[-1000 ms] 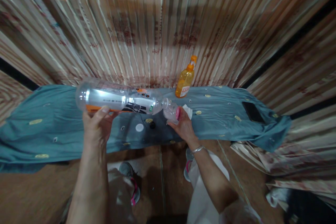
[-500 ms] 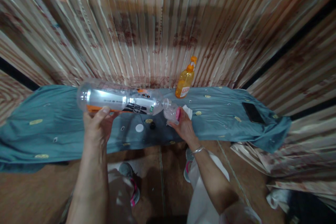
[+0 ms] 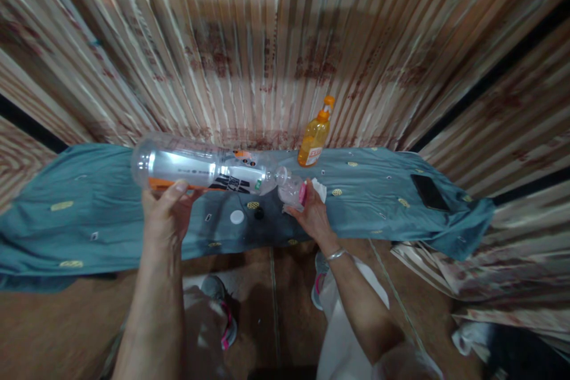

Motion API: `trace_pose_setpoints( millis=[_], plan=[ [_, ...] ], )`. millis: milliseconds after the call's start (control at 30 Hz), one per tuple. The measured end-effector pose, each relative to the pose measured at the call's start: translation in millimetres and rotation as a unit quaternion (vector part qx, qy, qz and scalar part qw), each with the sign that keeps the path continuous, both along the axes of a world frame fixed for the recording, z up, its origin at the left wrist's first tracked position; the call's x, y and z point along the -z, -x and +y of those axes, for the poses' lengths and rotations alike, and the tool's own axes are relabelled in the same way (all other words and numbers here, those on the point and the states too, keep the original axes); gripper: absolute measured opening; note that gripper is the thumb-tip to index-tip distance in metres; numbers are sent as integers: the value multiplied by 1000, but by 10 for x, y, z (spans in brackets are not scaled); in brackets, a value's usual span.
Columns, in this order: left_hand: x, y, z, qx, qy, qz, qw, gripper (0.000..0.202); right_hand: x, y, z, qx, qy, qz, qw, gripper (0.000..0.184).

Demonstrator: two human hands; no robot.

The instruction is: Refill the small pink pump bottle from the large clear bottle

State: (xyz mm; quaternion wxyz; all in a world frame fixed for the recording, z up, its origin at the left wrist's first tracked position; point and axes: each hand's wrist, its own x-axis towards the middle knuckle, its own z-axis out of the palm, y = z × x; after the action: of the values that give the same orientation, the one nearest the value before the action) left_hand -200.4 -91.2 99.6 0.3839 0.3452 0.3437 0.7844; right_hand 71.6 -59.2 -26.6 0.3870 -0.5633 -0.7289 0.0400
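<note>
- Head view: our left hand's (image 3: 164, 211) fingers wrap a large clear bottle (image 3: 182, 167), sideways above the cloth-covered desk (image 3: 369, 208).
- Our right hand's (image 3: 315, 217) fingers pinch a small clear container (image 3: 290, 191) at its neck.
- A white lid (image 3: 237, 217) lies loose; what is done or left inside, we cannot tell.
- The orange-capped bottle (image 3: 314, 141) looks amber-filled.

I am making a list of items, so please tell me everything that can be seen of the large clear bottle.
The large clear bottle looks like thin plastic, with a silvery label bearing orange parts and black lettering. The left hand grips it from below, holding it sideways above the blue-green cloth. Its rounded base points left; its narrow neck, with no cap visible, points right, close to a small clear container. Whether they touch, or any liquid is inside, is unclear.
</note>
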Motion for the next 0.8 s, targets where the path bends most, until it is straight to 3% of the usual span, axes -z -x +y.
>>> trace_pose_setpoints(
  millis=[267,500,800],
  plan=[
    [-8,-8,-5,9,3,-6,1000,52,-61,13,-4,25,24,19,999,80],
    [-33,-26,-4,-4,6,-11,1000,59,-34,3,5,22,18,15,999,83],
    [-11,-20,-3,5,-11,7,1000,40,-42,2,-7,20,17,20,999,75]
  ],
)
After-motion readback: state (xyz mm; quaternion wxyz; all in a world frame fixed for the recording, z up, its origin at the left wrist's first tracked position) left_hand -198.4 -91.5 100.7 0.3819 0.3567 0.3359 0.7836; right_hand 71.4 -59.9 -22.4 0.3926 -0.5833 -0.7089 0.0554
